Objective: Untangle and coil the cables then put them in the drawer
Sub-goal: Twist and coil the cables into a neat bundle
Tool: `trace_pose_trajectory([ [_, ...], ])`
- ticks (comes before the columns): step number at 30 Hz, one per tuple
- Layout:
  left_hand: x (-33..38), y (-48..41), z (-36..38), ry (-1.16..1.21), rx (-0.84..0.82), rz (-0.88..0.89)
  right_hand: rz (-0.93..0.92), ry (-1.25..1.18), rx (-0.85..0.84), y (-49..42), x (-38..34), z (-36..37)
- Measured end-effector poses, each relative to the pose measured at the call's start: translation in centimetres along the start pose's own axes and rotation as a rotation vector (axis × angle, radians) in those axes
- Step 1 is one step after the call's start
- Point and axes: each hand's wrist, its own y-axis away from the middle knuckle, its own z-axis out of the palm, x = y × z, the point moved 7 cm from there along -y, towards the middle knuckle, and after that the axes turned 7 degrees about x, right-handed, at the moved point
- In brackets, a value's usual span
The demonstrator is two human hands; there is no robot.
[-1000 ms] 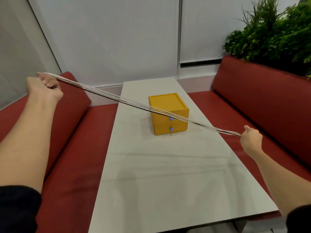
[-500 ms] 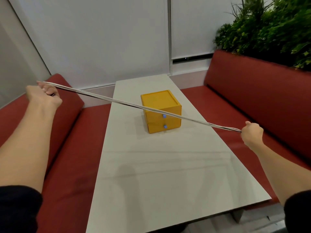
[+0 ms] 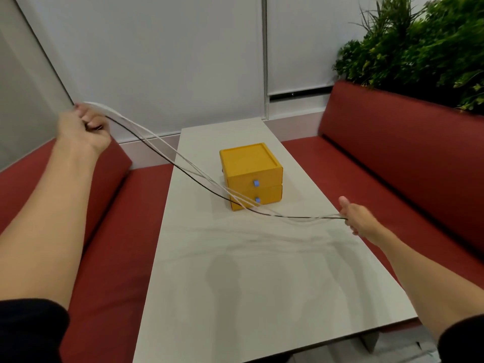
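Observation:
A bundle of cables (image 3: 183,167), several white strands and one black, hangs slack in the air between my two hands. My left hand (image 3: 82,128) is raised at the upper left with its fingers closed on one end. My right hand (image 3: 357,218) is low at the right, over the table's edge, pinching the other end. The strands sag in front of a yellow box with two drawers (image 3: 251,176), both closed, each with a small blue knob. The box stands on the far half of the table.
The long white table (image 3: 235,284) runs away from me between two red benches (image 3: 117,231) (image 3: 392,158). Green plants (image 3: 424,48) rise behind the right bench's backrest. A white wall closes the far end.
The cables were stretched taut in one straight band. Now they hang loose and fan out into separate strands. Both hands have come inward a little.

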Motion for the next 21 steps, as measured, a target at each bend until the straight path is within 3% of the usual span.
trace_pose_trajectory([
  [8,-2.3,4.7,8.8,-0.050,-0.301,-0.201,-0.172,0.361,-0.397,1.9,-0.4,7.2],
  [11,-3.8,6.4,10.6,-0.103,-0.381,-0.270,-0.234,0.450,-0.408,1.2,-3.1,7.8],
  [13,-4.9,7.3,11.4,-0.137,-0.409,-0.292,-0.315,0.376,-0.329,0.9,-7.8,7.0],
  [16,-6.7,8.4,12.2,-0.184,-0.425,-0.334,-0.505,0.058,-0.217,2.4,-18.3,4.4],
  [19,-8.4,9.6,12.8,-0.212,-0.449,-0.390,-0.713,-0.246,-0.226,5.7,-28.4,1.7],
  [21,-9.5,10.7,13.3,-0.218,-0.475,-0.420,-0.852,-0.323,-0.253,8.6,-33.9,0.7],
])
